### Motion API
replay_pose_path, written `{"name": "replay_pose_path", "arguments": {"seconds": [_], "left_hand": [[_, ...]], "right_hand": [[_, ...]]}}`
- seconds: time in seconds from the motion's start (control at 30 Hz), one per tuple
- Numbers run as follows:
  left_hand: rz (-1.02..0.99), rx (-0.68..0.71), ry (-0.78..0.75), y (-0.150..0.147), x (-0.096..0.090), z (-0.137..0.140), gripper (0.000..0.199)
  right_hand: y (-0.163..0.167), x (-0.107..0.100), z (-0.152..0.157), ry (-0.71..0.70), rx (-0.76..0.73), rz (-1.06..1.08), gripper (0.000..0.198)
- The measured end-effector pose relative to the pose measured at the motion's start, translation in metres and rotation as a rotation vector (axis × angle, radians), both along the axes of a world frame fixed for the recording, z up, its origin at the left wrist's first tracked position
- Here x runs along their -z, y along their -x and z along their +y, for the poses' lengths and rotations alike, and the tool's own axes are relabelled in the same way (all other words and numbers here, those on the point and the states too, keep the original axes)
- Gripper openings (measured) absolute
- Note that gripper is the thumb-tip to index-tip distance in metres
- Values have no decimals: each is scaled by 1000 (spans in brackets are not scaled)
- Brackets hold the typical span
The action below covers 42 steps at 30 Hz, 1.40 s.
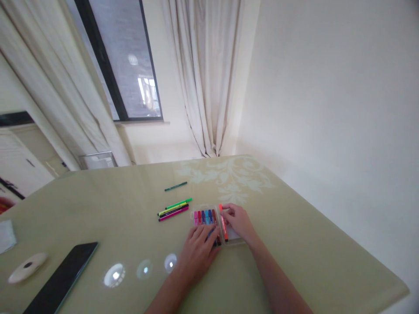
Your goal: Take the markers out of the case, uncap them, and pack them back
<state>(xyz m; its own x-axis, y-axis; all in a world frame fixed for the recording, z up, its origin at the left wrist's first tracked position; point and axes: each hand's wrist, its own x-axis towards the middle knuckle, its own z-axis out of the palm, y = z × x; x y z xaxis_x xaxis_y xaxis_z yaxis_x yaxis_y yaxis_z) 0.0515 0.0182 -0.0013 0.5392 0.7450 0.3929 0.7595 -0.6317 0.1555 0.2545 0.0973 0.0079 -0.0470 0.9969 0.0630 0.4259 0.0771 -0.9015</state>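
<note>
My right hand (238,220) pinches an orange marker (224,227) over the open clear case (233,234), just right of its marker row (202,216). My left hand (200,245) lies across that row; grip on any: cannot tell. Four loose markers (173,211) lie left, a dark green marker (176,186) beyond.

The table (131,218) carries markers (173,213), case (235,235), black device (63,277).

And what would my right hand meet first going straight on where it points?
Likely the brown marker, just left of the orange marker your right hand holds, though depth is unclear.
</note>
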Motion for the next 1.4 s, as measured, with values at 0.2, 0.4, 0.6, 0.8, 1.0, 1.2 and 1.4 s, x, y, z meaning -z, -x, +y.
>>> {"name": "replay_pose_path", "arguments": {"seconds": [0.2,0.4,0.6,0.8,1.0,1.2,1.4], "left_hand": [[36,122,14,-6,3,-1,50],[36,81,62,-13,0,-3,44],[-38,99,61,-7,-3,3,42],[-186,-509,-69,57,2,33,39],[-27,-721,45,85,1,37,30],[-139,-661,24,70,-5,36,27],[-516,-312,16,27,-2,17,21]], "right_hand": [[6,-5,-6,-65,38,-200,5],[6,-5,-5,-83,25,-338,11],[5,-3,-5,-77,41,-408,12],[7,-11,-3,-60,52,-540,18],[4,-10,-8,-72,7,-531,21],[6,-11,-19,-212,-9,-508,20],[23,-20,-28,-146,-160,-41,33]]}}
